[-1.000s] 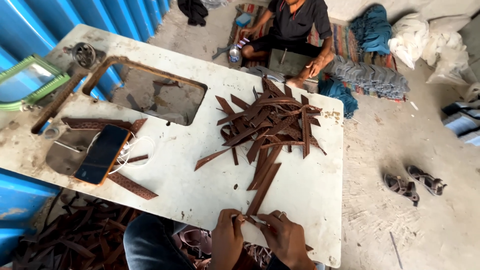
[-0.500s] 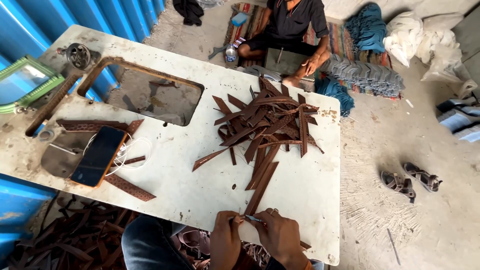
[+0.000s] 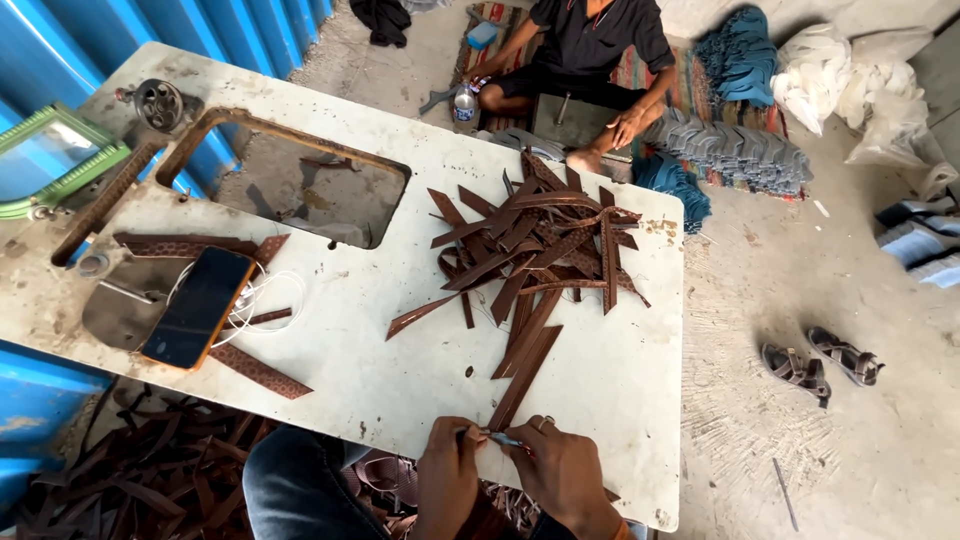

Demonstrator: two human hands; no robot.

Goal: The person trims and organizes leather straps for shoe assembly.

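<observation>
Brown leather strip [image 3: 522, 383], long, flat

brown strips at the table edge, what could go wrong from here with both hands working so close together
1. The left hand and right hand pinch a small bluish tool right at the table edge; if it is sharp, a slip could nick a finger.
2. The long brown strip overhangs that edge and might slide off.
3. The phone lies tilted on clutter with a white cable looped beside it; snagging the cable could drag it.
</observation>
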